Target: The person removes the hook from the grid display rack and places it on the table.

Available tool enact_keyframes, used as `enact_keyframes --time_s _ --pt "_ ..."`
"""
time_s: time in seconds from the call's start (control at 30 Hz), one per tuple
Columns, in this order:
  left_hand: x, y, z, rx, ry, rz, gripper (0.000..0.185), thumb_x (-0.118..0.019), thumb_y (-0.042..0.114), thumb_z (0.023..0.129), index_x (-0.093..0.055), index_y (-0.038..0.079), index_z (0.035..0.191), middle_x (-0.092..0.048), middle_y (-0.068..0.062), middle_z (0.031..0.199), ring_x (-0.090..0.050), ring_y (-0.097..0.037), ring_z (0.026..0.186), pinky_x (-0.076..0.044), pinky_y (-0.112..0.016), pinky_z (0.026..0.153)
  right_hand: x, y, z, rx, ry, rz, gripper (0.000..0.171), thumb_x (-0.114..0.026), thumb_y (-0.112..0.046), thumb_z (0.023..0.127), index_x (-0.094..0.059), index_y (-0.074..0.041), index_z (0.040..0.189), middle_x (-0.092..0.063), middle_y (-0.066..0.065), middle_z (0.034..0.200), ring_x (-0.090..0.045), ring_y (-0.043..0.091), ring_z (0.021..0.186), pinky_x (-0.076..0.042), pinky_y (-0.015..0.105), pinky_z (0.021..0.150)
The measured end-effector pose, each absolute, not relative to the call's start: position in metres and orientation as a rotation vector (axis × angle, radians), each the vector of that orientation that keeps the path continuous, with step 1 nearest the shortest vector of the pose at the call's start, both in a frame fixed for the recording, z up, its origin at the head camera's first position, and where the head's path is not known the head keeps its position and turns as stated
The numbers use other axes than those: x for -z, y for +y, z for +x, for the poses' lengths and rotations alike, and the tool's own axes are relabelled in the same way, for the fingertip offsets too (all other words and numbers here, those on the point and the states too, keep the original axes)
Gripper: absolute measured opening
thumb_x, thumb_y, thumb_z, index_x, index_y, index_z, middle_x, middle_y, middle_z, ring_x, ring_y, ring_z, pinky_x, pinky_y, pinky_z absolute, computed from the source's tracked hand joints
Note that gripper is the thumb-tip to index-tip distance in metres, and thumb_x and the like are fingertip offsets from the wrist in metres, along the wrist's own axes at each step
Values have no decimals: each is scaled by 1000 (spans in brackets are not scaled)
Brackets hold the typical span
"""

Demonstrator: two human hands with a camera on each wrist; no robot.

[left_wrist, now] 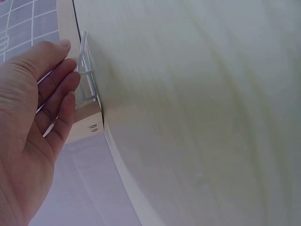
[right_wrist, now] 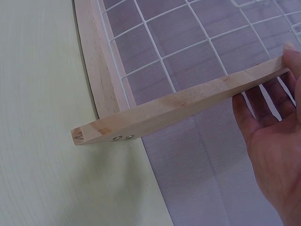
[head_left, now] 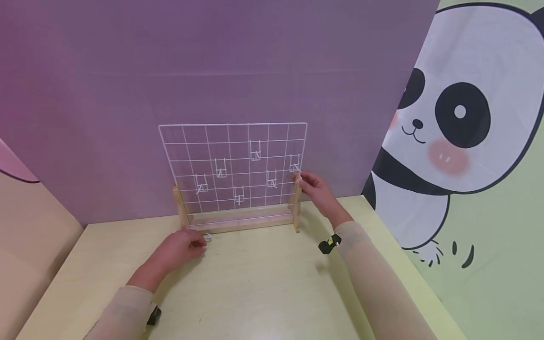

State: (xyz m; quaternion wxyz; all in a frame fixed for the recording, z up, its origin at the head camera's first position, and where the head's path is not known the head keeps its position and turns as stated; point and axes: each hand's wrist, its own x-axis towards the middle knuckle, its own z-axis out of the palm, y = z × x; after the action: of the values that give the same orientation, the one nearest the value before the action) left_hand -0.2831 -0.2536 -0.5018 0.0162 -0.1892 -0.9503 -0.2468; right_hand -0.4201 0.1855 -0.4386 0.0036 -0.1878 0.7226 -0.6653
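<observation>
White wire forms a grid panel [head_left: 233,163] that stands upright in a wooden stand [head_left: 240,220] at the far side of the pale yellow desk [head_left: 255,288], close to the purple backdrop [head_left: 212,61]. Several small white wire hooks [head_left: 255,152] hang on the grid.

At the grid's right edge, the right hand [head_left: 316,191] reaches up to the top of the stand's right upright post [head_left: 296,200]; its fingertips touch the post near the hook hanging closest to that edge. In the right wrist view the fingers [right_wrist: 263,101] lie fairly straight behind the wooden post [right_wrist: 188,106], not wrapped around it.

In front of the grid's lower left corner, the left hand [head_left: 182,248] rests low on the desk, just before the stand's base. A small clear clip [head_left: 207,237] sits at its fingertips. In the left wrist view the fingers [left_wrist: 59,82] are extended and relaxed, their tips touching the clear clip [left_wrist: 85,75], which lies on the desk beside the end of the stand's wooden foot [left_wrist: 84,120]. Whether the thumb pinches the clip cannot be told.

To the grid's right, a panda picture [head_left: 459,118] covers the wall.
</observation>
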Motion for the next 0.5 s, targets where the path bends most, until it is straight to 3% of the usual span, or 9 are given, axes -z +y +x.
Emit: enact_keyframes --time_s 0.5 --pt "500 -254 -286 867 -2876 -556 15 -85 10 97 -82 9 111 -76 0 102 -72 -25 97 -63 -54 90 439 185 -421 2084 2262 -569 39 -62 -15 115 -62 1 151 -64 21 149 -60 23 134 -44 51 124"
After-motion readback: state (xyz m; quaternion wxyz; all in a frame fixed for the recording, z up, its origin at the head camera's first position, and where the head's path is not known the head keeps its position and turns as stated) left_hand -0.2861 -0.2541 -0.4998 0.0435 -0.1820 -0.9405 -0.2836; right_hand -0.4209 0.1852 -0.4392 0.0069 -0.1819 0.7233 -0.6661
